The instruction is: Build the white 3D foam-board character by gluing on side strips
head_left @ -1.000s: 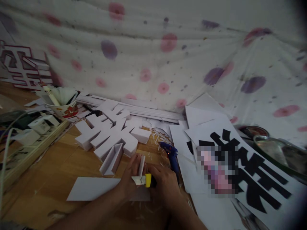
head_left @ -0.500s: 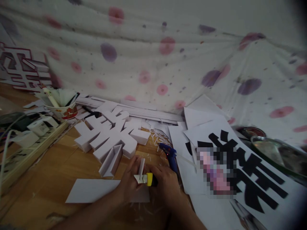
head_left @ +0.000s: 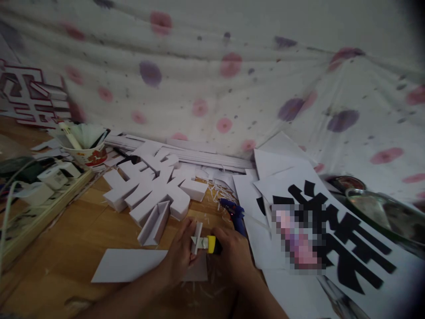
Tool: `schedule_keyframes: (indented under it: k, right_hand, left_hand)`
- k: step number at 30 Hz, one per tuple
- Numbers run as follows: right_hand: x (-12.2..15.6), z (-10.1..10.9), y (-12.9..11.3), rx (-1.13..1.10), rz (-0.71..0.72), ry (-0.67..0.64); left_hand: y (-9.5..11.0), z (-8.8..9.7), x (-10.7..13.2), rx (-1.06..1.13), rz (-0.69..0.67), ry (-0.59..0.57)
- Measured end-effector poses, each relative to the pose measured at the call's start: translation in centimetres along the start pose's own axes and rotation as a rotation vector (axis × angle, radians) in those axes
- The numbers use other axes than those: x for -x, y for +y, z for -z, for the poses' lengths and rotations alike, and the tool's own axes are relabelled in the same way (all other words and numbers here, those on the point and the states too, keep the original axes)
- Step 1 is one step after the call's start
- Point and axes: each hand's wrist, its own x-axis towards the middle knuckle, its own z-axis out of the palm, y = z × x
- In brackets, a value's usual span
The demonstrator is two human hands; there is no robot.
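My left hand [head_left: 181,248] is closed round a small white foam board strip [head_left: 198,232], which stands up from the fingers. In my right hand [head_left: 234,252] is a yellow and black utility knife [head_left: 211,244], its blade pointing left and lying across the strip. Under my left hand a flat white board piece [head_left: 129,265] lies on the wooden table [head_left: 63,235]. Just beyond the hands rests a white three-dimensional character [head_left: 156,181] built of board, with one open-topped stroke at its near end. A blue glue gun [head_left: 234,212] lies beyond my right hand.
On the left are a power strip [head_left: 43,212] with chargers and a paper cup [head_left: 86,150] of tools. White sheets with a printed black character [head_left: 358,235] cover the right side. Board offcuts [head_left: 221,190] and long strips [head_left: 199,155] lie at the back, before a spotted curtain [head_left: 199,79].
The knife and my right hand have shifted slightly right. The blade now crosses the strip higher up, with the strip turned a little in my left hand.
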Motion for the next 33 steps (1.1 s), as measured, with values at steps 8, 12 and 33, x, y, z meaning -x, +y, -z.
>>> schedule_keyframes:
  k: [8, 12, 33]
  right_hand:
    - [0.0, 0.4, -0.2, 0.018, -0.062, -0.026]
    - [0.0, 0.7, -0.3, 0.020, -0.087, -0.027]
    - [-0.4, 1.1, -0.9, 0.002, -0.119, 0.007]
  left_hand:
    - [-0.5, 0.3, 0.2, -0.034, -0.031, -0.055]
    - [-0.6, 0.5, 0.2, -0.008, -0.078, -0.090]
    - [0.3, 0.8, 1.1, 0.070, -0.015, -0.098]
